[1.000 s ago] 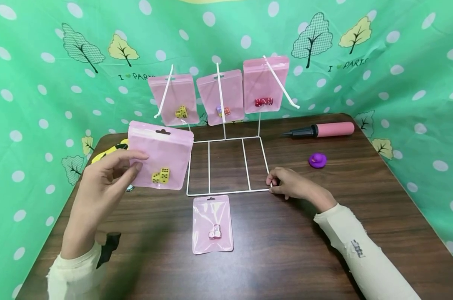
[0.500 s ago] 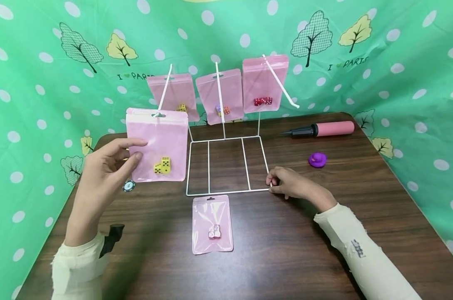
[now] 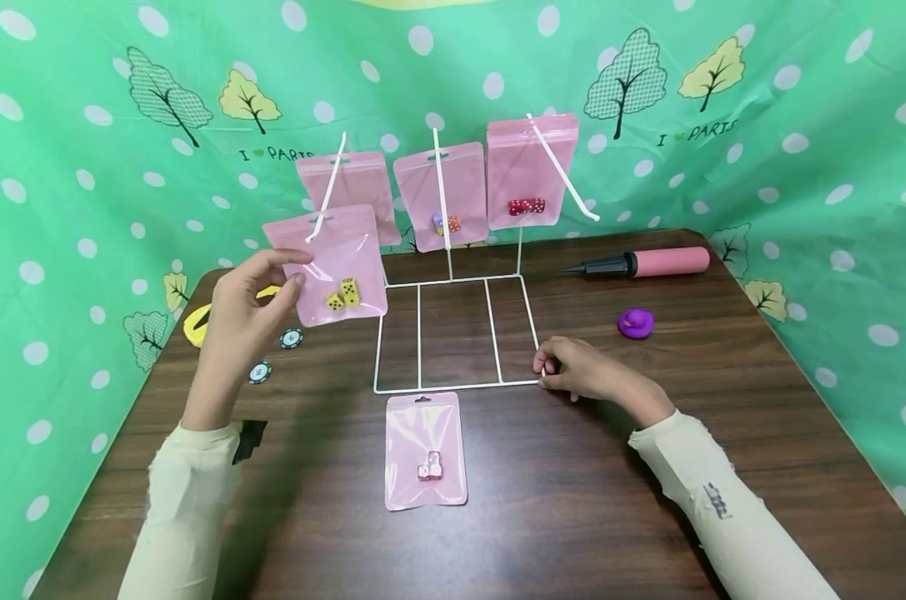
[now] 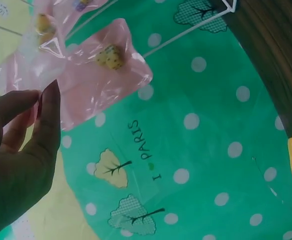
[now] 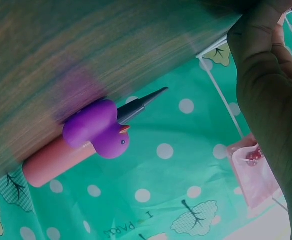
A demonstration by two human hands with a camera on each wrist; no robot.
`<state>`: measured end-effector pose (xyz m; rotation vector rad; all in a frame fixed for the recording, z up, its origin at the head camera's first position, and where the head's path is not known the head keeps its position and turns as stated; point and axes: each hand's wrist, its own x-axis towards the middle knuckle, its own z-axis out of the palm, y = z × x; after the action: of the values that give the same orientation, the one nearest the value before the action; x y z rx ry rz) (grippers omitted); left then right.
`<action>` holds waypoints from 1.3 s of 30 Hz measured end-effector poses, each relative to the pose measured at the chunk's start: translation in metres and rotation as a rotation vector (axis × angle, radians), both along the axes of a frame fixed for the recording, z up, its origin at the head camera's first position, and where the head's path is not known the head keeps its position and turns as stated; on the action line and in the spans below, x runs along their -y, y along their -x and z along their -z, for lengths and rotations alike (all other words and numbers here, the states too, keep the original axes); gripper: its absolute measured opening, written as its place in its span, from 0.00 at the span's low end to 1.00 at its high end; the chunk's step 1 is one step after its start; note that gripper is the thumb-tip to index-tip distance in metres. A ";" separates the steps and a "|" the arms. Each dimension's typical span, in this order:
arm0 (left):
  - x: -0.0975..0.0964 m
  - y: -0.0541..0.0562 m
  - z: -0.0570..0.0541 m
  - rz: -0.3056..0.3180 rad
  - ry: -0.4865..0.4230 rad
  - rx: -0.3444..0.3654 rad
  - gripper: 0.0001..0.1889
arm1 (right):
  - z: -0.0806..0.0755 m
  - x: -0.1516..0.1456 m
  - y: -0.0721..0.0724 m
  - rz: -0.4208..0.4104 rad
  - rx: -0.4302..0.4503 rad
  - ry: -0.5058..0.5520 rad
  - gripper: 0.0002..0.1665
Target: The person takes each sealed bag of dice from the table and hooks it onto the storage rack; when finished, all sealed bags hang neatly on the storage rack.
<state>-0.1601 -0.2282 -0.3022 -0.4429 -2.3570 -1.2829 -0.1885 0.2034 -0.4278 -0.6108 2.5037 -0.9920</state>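
My left hand (image 3: 246, 312) pinches the left edge of a pink zip bag (image 3: 355, 250) with yellow dice inside. The left hook of a white wire rack (image 3: 460, 387) passes through the top of this bag, its tip in front. Behind it on that hook hangs another pink bag (image 3: 358, 179), its lower part hidden. My right hand (image 3: 591, 369) grips the front right corner of the rack's base. Two more pink bags hang from the other hooks: one with mixed-colour dice (image 3: 463, 187), one with red dice (image 3: 528, 167). A bag with clear pinkish dice (image 3: 415, 433) lies flat before the rack.
A purple rubber duck (image 3: 636, 323) and a pink and black hand pump (image 3: 658, 262) lie at the right of the brown table (image 3: 573, 517). Two poker chips (image 3: 291, 338) and a yellow and black object (image 3: 196, 325), partly hidden, lie at the left.
My left hand has moved the pinched bag up and back, from in front of the left hook onto it. My right hand keeps its grip on the rack's corner.
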 end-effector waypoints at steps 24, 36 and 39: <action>-0.003 0.049 0.009 -0.065 -0.027 0.022 0.14 | 0.002 0.006 0.002 -0.019 0.021 0.002 0.08; 0.001 0.014 0.014 -0.058 0.032 0.095 0.13 | -0.002 0.001 0.002 -0.005 -0.003 -0.007 0.07; -0.007 0.001 0.012 0.090 0.044 0.101 0.13 | -0.002 0.000 0.001 -0.004 0.001 -0.004 0.07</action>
<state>-0.1609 -0.2208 -0.3144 -0.5150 -2.4786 -1.3246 -0.1891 0.2036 -0.4254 -0.6134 2.5016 -0.9860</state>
